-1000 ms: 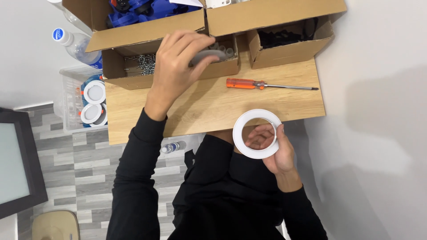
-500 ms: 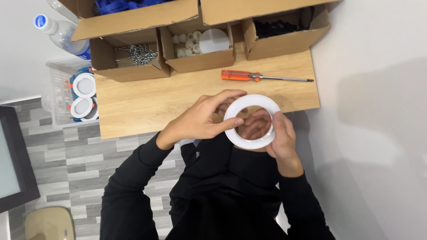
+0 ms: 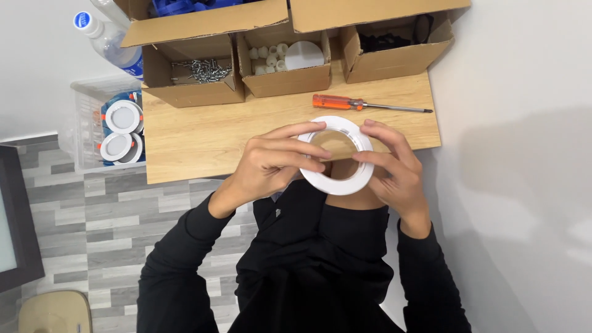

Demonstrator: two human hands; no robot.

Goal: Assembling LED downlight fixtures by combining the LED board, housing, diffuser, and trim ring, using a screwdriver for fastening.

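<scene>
both hands now grip white ring before screwdriver.

An orange-handled screwdriver lies on the wooden table. Behind it stand three cardboard boxes: one of screws, one of white parts, one of what may be black parts.

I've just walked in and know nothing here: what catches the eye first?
A white plastic ring, held between the left hand and the right hand at the wooden table's near edge. Behind it lies an orange-handled screwdriver, before open cardboard boxes of small parts.
</scene>
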